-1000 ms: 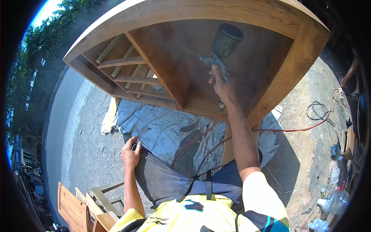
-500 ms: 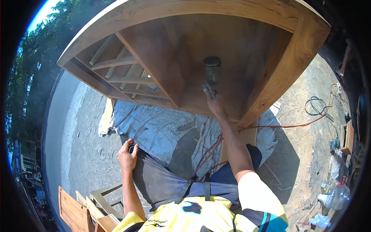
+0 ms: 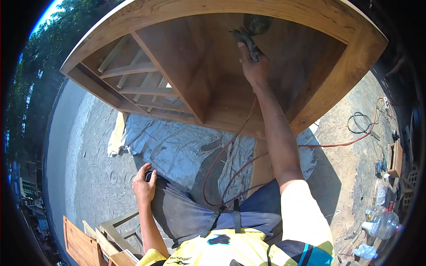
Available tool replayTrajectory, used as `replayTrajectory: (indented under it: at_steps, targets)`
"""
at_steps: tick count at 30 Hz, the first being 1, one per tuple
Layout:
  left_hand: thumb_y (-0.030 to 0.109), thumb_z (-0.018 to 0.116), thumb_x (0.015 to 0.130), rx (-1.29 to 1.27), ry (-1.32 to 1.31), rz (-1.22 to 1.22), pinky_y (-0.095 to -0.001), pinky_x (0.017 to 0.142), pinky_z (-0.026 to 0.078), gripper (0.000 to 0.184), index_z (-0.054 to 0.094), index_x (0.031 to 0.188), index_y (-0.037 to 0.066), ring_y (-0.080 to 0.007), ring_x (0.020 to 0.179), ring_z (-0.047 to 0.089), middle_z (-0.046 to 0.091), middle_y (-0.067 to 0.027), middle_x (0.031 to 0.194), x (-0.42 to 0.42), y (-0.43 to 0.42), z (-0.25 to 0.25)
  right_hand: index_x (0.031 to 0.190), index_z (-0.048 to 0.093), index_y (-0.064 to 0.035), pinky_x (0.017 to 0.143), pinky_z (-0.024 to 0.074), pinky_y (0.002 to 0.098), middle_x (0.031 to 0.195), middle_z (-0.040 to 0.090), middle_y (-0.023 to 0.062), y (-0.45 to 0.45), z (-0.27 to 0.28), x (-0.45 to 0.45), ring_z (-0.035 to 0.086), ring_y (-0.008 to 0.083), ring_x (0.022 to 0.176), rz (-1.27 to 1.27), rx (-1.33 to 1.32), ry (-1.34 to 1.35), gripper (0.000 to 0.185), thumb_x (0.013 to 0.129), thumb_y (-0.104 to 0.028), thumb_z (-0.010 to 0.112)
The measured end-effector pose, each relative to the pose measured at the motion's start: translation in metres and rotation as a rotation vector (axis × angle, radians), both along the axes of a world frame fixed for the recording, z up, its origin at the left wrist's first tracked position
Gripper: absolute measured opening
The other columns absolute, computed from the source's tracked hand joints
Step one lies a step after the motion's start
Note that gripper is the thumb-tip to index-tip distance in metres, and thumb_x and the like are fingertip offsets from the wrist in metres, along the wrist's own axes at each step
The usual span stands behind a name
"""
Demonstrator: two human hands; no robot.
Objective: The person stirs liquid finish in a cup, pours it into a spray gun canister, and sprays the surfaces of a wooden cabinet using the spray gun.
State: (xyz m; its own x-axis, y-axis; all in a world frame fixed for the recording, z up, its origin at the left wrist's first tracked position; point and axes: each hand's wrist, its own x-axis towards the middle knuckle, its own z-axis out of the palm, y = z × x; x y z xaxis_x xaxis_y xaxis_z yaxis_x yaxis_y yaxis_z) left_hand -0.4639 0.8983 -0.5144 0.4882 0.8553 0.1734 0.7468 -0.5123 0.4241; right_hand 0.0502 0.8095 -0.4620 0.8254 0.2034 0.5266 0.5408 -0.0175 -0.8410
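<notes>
My right hand [image 3: 255,66] grips a spray gun [image 3: 246,43] inside a large brown wooden cabinet [image 3: 319,113]. The gun's dark cup [image 3: 257,24] is partly hidden behind the cabinet's upper front rail. A red hose [image 3: 208,175] runs down from beneath my right hand. My left hand [image 3: 144,186] lies against my bent left knee, thumb and fingers apart around its dark, rounded end. Slatted framework fills the cabinet's left section, while the right section that the gun is in is an open compartment.
A grey-white sheet [image 3: 164,144] covers the ground under the cabinet. Wooden pieces [image 3: 80,241] stand at lower left. Clear plastic bottles [image 3: 384,224] and a small wooden box [image 3: 395,159] lie on the right, near a coiled dark cable [image 3: 358,124].
My right hand has moved the spray gun up and slightly right within the cabinet, and the gun has tilted. More red hose shows below it. My left hand stays at the knee.
</notes>
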Motion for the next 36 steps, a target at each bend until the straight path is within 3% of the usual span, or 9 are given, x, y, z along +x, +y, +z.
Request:
replayTrajectory:
  at_steps: [5,7,12,14,18,23,31,33,36]
  targets:
    - [0.025,0.080,0.092,-0.033,-0.018,-0.013,-0.0425,0.098,0.057,0.039,0.072,0.127,0.010,-0.0315,0.113,0.075,0.079,-0.0116,0.120,0.005,-0.007,0.006,0.106,0.077,-0.0022,0.066,0.0547,0.0336,0.075,0.074,0.0048,0.017,0.031,0.013,0.071,0.0132,0.068,0.156,0.286,0.118,0.042,0.101,-0.044,0.074]
    - [0.028,0.081,0.090,-0.143,0.282,-0.052,-0.0419,0.098,0.057,0.046,0.071,0.131,0.009,-0.0310,0.113,0.076,0.079,-0.0129,0.120,0.014,-0.015,0.027,0.108,0.077,-0.0022,0.067,0.0546,0.0325,0.075,0.073,0.0042,0.019,0.043,0.014,0.071,0.0125,0.069,0.152,0.284,0.132,0.042,0.101,-0.044,0.074]
    - [0.038,0.083,0.088,-0.135,0.318,-0.198,-0.0472,0.093,0.058,0.061,0.065,0.141,0.014,-0.0349,0.111,0.075,0.077,-0.0165,0.121,0.037,0.003,0.018,0.098,0.078,-0.0022,0.068,0.0507,0.0335,0.078,0.076,0.0045,0.035,0.039,0.023,0.065,0.0121,0.068,0.111,0.304,0.100,0.058,0.099,-0.060,0.069]
    - [0.037,0.084,0.088,-0.168,0.399,-0.241,-0.0475,0.092,0.058,0.060,0.065,0.140,0.014,-0.0362,0.110,0.075,0.076,-0.0176,0.121,0.036,0.021,-0.007,0.096,0.077,-0.0012,0.069,0.0518,0.0343,0.077,0.076,0.0060,0.036,0.032,0.024,0.067,0.0135,0.067,0.076,0.091,0.143,0.059,0.099,-0.060,0.070]
    - [0.033,0.083,0.089,-0.286,0.508,-0.353,-0.0510,0.090,0.058,0.058,0.066,0.139,0.010,-0.0415,0.107,0.073,0.075,-0.0216,0.122,0.025,0.041,-0.017,0.105,0.077,-0.0030,0.074,0.0566,0.0381,0.083,0.076,0.0120,0.040,-0.019,0.015,0.076,0.0215,0.078,0.106,0.058,0.172,0.051,0.100,-0.053,0.071]
    - [0.034,0.083,0.089,-0.255,0.413,-0.438,-0.0514,0.090,0.058,0.058,0.064,0.139,0.010,-0.0427,0.111,0.072,0.074,-0.0224,0.123,0.018,0.053,-0.029,0.109,0.077,-0.0058,0.084,0.0563,0.0473,0.095,0.077,0.0218,0.037,-0.107,-0.003,0.075,0.0418,0.097,-0.017,-0.217,0.230,0.055,0.101,-0.059,0.065]
    - [0.044,0.079,0.092,-0.208,0.321,-0.637,-0.0532,0.085,0.059,0.060,0.062,0.141,0.014,-0.0452,0.102,0.073,0.075,-0.0209,0.120,0.028,0.049,-0.036,0.109,0.077,-0.0042,0.083,0.0559,0.0492,0.096,0.076,0.0248,0.036,-0.198,-0.031,0.073,0.0452,0.096,-0.039,-0.464,0.330,0.064,0.101,-0.066,0.059]
    - [0.040,0.082,0.091,-0.304,0.401,-0.574,-0.0490,0.095,0.058,0.061,0.063,0.142,0.013,-0.0405,0.115,0.072,0.075,-0.0206,0.126,0.035,0.043,-0.025,0.108,0.077,-0.0045,0.081,0.0559,0.0497,0.094,0.076,0.0250,0.032,-0.201,-0.038,0.074,0.0457,0.094,-0.038,-0.500,0.332,0.065,0.100,-0.067,0.059]
    - [0.041,0.082,0.091,-0.293,0.399,-0.583,-0.0490,0.094,0.059,0.061,0.062,0.142,0.014,-0.0409,0.113,0.073,0.075,-0.0210,0.125,0.034,0.044,-0.029,0.102,0.075,-0.0002,0.078,0.0543,0.0463,0.078,0.071,0.0224,0.022,-0.185,-0.042,0.073,0.0418,0.082,-0.059,-0.535,0.293,0.063,0.100,-0.062,0.065]
